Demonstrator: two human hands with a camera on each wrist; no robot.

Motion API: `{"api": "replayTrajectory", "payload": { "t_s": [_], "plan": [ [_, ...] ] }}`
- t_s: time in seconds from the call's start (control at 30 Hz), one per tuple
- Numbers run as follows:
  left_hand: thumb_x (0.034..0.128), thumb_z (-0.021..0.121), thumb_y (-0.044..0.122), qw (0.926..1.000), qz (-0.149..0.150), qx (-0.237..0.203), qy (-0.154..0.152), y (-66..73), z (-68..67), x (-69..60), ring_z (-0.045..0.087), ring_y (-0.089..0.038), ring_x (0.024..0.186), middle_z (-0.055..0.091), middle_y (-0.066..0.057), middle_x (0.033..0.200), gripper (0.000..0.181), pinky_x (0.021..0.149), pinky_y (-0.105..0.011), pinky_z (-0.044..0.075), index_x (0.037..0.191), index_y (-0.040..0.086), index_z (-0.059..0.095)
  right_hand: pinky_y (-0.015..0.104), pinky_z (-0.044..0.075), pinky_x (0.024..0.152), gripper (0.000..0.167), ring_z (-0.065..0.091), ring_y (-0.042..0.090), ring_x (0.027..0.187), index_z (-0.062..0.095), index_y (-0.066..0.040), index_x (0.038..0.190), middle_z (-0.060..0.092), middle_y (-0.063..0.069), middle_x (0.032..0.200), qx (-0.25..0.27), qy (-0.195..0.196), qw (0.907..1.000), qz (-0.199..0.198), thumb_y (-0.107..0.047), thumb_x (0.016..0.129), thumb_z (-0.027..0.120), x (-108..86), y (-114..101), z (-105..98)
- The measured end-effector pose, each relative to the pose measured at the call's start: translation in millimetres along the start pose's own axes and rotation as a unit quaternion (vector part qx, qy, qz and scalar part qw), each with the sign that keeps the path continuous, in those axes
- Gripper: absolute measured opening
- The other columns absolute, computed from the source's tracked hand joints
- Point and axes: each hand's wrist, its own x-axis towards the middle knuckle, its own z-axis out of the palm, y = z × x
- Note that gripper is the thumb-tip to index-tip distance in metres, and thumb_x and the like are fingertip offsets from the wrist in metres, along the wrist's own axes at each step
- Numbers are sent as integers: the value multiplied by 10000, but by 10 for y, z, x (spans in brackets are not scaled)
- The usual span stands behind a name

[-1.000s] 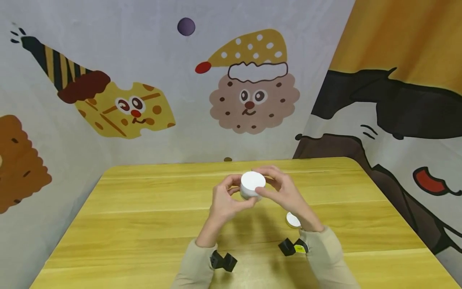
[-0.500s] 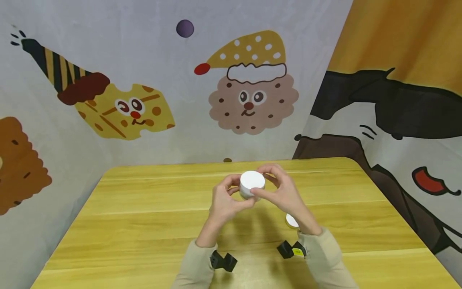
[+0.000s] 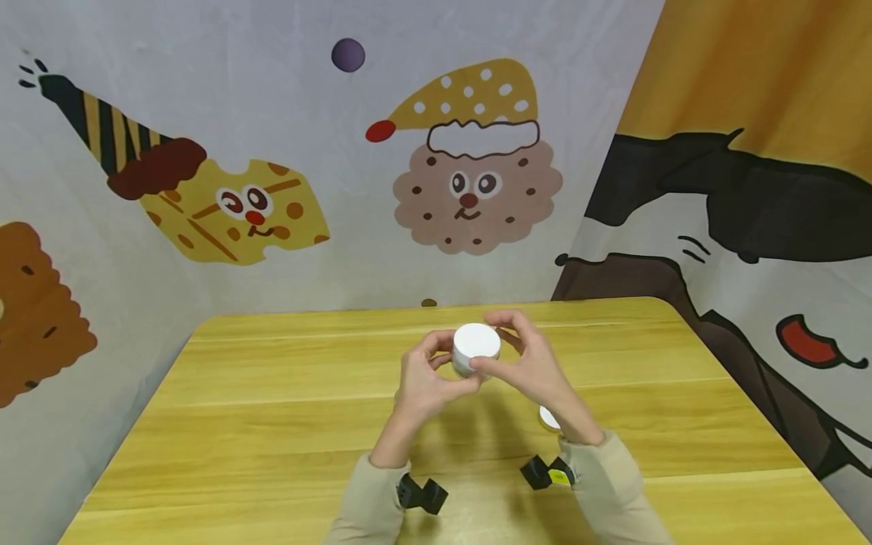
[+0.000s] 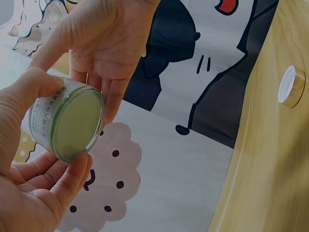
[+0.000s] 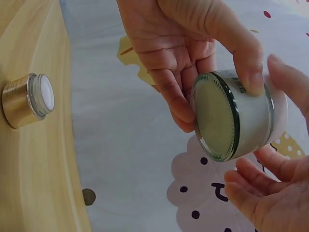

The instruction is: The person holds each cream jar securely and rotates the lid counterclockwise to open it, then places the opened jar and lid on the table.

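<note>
My left hand point(image 3: 424, 386) holds a round cosmetic cream jar point(image 3: 475, 342) above the table, thumb on its labelled side and fingers round the opposite side. Its white lid faces up. From below, in the left wrist view, the pale green glass base point(image 4: 79, 125) shows. My right hand point(image 3: 538, 371) reaches around the jar from the right. Its thumb lies at the lid's near edge, while the index finger stands a little apart from the far side. In the right wrist view the white lid point(image 5: 279, 113) sits between the right thumb and loosely bent fingers.
A gold-rimmed cap point(image 3: 548, 418), white inside, lies on the wooden table point(image 3: 272, 424) near my right wrist. In the right wrist view a small gold jar point(image 5: 19, 102) with a white top stands on the table. Behind rises a printed cloth wall point(image 3: 327, 136).
My right thumb has slid slightly left along the lid, and the right index finger has moved away from the jar's far side. The left hand and jar stay almost still.
</note>
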Motion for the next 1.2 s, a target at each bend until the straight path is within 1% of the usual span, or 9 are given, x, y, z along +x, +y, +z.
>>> {"api": "replayTrajectory", "payload": {
  "t_s": [0.07,0.27,0.37,0.47,0.67,0.77,0.87,1.0,1.2],
  "plan": [
    [660,746,-68,10000,17,-28,13,-61,4,7,565,-263,924,620,-199,998,420,842,-402,527,1054,-100,603,484,378,1021,430,478,250,1084,549,82,1080,521,208,1142,41,16,10000,-31,81,703,756,3,-36,5],
    [652,791,-10,9999,97,-115,69,-375,20,52,565,-216,942,629,-133,1036,471,839,-328,531,1089,-28,618,292,390,1027,407,487,165,1107,547,103,1202,485,233,1203,8,-453,9977,-501,76,809,652,-9,6,-43],
    [651,784,-30,9999,86,-103,59,-368,25,48,567,-227,946,628,-143,1041,473,840,-345,532,1091,-40,613,285,387,1025,452,484,174,1124,491,114,1269,468,254,1233,19,-586,9961,-655,58,840,618,-17,27,-48],
    [647,767,-60,9999,58,-96,57,-273,23,31,567,-261,938,624,-180,1024,457,839,-392,531,1074,-78,605,338,383,1035,508,467,189,1152,476,89,1284,467,215,1269,-7,-465,9978,-473,41,813,661,-24,38,-34],
    [639,749,-86,10000,-66,-49,56,-55,5,-4,564,-260,926,620,-197,999,434,852,-393,523,1044,-111,595,465,368,1038,485,461,215,1115,532,59,1134,504,192,1184,32,-137,9998,-110,53,708,764,-17,40,2],
    [644,744,-77,10000,-69,-32,50,-26,0,-8,564,-259,926,620,-193,995,433,853,-385,524,1049,-107,595,443,370,1042,441,463,204,1104,566,57,1104,497,201,1166,68,-159,9997,-146,64,708,760,-15,47,-2],
    [660,740,-69,10000,-85,-13,25,-8,-4,-9,566,-261,931,621,-194,1005,427,851,-384,525,1061,-103,597,365,368,1049,436,466,206,1124,564,81,1158,480,205,1204,60,-349,9990,-275,75,750,715,-19,58,-21],
    [666,738,-66,10000,-24,-12,-27,-22,-1,2,573,-278,941,622,-206,1030,435,843,-379,530,1073,-109,592,308,366,1042,474,463,274,1138,496,112,1262,452,235,1251,27,-643,9966,-519,65,814,643,-23,68,-46],
    [645,760,-62,9999,89,-43,32,-311,31,56,569,-273,948,623,-193,1026,465,842,-357,531,1080,-90,598,426,358,1048,547,435,305,1178,451,100,1261,457,203,1280,88,-451,9983,-354,34,779,701,-16,72,-30]
  ]
}}
